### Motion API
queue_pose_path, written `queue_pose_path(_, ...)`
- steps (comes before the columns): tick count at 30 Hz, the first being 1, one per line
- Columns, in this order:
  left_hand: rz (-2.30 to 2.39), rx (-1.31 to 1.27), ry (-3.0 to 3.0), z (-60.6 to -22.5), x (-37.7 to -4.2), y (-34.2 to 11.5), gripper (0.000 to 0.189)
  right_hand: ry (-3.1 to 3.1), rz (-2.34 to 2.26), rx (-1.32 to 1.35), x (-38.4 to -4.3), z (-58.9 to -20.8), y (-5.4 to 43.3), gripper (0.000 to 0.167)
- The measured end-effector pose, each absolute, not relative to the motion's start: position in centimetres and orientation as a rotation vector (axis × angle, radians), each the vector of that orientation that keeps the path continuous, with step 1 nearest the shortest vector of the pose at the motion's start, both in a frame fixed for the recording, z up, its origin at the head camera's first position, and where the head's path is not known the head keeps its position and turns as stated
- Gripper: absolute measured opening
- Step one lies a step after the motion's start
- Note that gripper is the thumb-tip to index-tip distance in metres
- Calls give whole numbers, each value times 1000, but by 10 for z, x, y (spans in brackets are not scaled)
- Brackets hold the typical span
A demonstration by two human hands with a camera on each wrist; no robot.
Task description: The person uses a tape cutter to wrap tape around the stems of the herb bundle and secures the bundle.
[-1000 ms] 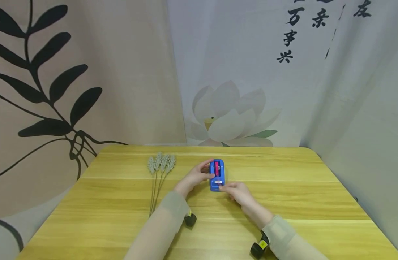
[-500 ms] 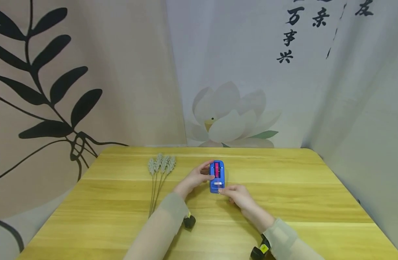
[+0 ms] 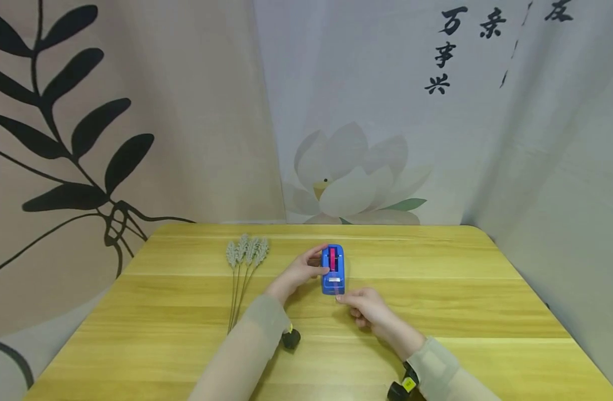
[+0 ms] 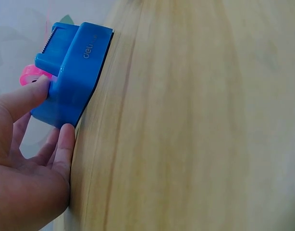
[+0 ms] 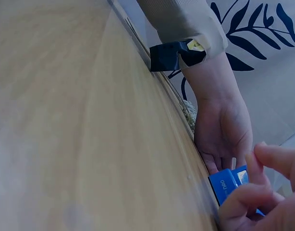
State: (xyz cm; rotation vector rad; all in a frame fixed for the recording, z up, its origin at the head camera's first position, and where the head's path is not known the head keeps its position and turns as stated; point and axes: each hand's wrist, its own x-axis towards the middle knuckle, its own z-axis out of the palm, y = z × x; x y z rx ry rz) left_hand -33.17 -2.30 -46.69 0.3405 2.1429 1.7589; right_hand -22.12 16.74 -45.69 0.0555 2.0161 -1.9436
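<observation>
A blue tape dispenser with a pink roll stands on the table past its middle. My left hand grips its left side, with the thumb on top. In the left wrist view that thumb presses the side wall of the dispenser, near the pink roll, and the toothed cutter shows. My right hand is just off the dispenser's near end and pinches the end of a thin, clear strip of tape. In the right wrist view the right hand partly hides the dispenser.
Several dried grass stems with pale heads lie on the wooden table, left of the left hand. A printed curtain hangs behind the table. Black wrist cameras are strapped on both wrists.
The right hand has drawn slightly toward the near side, away from the dispenser's end, with the tape between its fingertips. The left hand and the dispenser hold still.
</observation>
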Motion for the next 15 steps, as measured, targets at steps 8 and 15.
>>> queue_pose_path(8,1751,333,2151,-466,-331,-23,64,2009,-1914,43,-220,-457,169,22)
queue_pose_path(15,1748,291,2161,-466,-330,-22,64,1938,-1956,81,-219,-458,168,19)
